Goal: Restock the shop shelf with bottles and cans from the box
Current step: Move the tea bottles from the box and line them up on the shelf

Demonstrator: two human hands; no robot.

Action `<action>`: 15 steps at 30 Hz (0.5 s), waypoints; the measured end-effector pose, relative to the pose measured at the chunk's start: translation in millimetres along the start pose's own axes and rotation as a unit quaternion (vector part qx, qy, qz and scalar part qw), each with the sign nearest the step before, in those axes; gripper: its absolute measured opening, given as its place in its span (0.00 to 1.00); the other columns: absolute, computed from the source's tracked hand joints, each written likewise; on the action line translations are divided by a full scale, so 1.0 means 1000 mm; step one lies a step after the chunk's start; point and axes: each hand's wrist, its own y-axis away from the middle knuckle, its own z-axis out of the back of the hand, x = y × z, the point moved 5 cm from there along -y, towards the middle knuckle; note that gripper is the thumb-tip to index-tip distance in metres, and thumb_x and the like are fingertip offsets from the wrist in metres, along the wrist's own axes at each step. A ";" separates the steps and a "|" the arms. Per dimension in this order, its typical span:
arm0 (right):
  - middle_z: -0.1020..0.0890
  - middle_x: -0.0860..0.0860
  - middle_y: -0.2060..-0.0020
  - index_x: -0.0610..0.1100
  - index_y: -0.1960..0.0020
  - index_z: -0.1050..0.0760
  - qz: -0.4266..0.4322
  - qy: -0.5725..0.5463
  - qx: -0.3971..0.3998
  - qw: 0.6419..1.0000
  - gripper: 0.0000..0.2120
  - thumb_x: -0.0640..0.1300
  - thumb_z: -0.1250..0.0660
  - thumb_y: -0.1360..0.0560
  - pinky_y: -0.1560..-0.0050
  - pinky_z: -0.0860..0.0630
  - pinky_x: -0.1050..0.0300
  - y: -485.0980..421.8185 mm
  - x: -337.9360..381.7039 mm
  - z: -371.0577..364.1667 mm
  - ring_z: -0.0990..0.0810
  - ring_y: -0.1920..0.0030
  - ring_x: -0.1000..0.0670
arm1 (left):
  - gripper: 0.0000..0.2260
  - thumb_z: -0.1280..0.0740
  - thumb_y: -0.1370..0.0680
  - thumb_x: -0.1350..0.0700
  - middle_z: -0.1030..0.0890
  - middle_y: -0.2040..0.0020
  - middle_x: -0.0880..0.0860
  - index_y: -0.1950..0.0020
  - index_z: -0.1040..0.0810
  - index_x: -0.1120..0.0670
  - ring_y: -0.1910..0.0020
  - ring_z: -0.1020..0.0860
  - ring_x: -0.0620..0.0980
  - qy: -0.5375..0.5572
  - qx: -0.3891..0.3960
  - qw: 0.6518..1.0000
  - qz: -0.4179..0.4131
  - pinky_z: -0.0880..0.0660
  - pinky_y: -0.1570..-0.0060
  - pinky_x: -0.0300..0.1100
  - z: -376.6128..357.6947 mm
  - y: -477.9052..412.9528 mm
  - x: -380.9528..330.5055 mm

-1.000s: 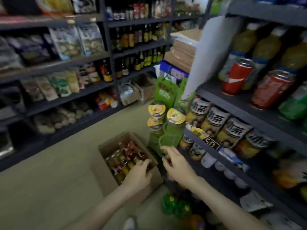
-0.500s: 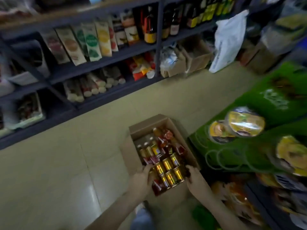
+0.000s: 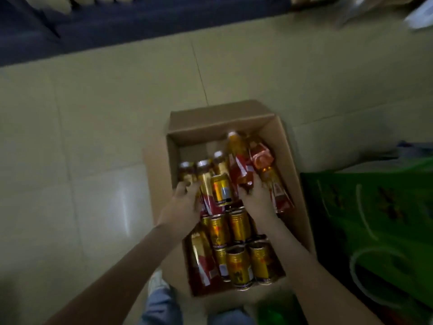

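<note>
**Reaching into the cardboard box (image 3: 210,137)**

Head view: the box sits on the tiled floor (image 3: 93,137), with stacked cans (image 3: 239,227) at its near end. The left hand (image 3: 185,201) curls round a brown bottle (image 3: 187,172) by the left wall. The right hand (image 3: 255,195) grips a red-labelled bottle (image 3: 240,165). A loose gold can (image 3: 221,190) lies between them.

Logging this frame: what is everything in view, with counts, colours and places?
box: one, brown cardboard, open, on the floor.
cans: at least six, gold, mostly in the box's near half.
bottles: about six, amber with red labels, mostly in the far half.
display: one, green, right of the box.
shelf: one, dark, top edge.
floor: pale tiles.
jeans: blue, bottom edge.
left hand: among the bottles, grip unclear.
right hand: grips a bottle's base.
</note>
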 end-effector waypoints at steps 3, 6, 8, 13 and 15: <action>0.36 0.42 0.29 0.47 0.22 0.48 -0.017 -0.005 -0.001 1.000 0.37 0.51 0.32 0.25 0.29 0.37 0.46 -0.051 -0.012 -0.024 0.37 0.29 0.40 | 0.22 0.41 0.20 0.55 0.32 0.33 0.57 0.26 0.37 0.48 0.35 0.31 0.58 0.030 -0.012 0.999 0.034 0.30 0.37 0.50 -0.038 -0.024 0.022; 0.44 0.41 0.26 0.50 0.22 0.55 -0.037 -0.023 0.000 0.999 0.44 0.52 0.30 0.26 0.31 0.38 0.46 -0.081 -0.020 -0.038 0.41 0.27 0.39 | 0.22 0.40 0.21 0.56 0.31 0.33 0.59 0.26 0.35 0.49 0.37 0.29 0.60 0.049 -0.029 0.997 0.059 0.30 0.39 0.51 -0.059 -0.040 0.034; 0.40 0.41 0.29 0.54 0.22 0.53 -0.025 -0.045 -0.029 0.998 0.41 0.50 0.30 0.26 0.35 0.33 0.48 -0.089 -0.023 -0.042 0.36 0.31 0.39 | 0.21 0.40 0.20 0.56 0.32 0.32 0.58 0.26 0.36 0.48 0.37 0.28 0.59 0.068 -0.036 0.996 0.055 0.30 0.40 0.50 -0.066 -0.042 0.035; 0.31 0.47 0.35 0.63 0.27 0.40 -0.029 -0.196 -0.023 0.980 0.33 0.52 0.30 0.28 0.37 0.27 0.43 -0.072 -0.030 -0.035 0.28 0.37 0.44 | 0.20 0.41 0.19 0.57 0.31 0.34 0.53 0.27 0.34 0.45 0.52 0.25 0.46 0.157 -0.028 0.987 0.025 0.32 0.53 0.31 -0.066 -0.035 0.017; 0.28 0.51 0.35 0.63 0.29 0.37 -0.056 -0.310 0.013 0.949 0.30 0.50 0.30 0.27 0.39 0.25 0.42 -0.046 -0.029 -0.031 0.25 0.37 0.46 | 0.19 0.41 0.19 0.57 0.27 0.40 0.52 0.29 0.32 0.45 0.60 0.26 0.40 0.212 -0.026 0.977 0.027 0.30 0.60 0.26 -0.062 -0.031 0.006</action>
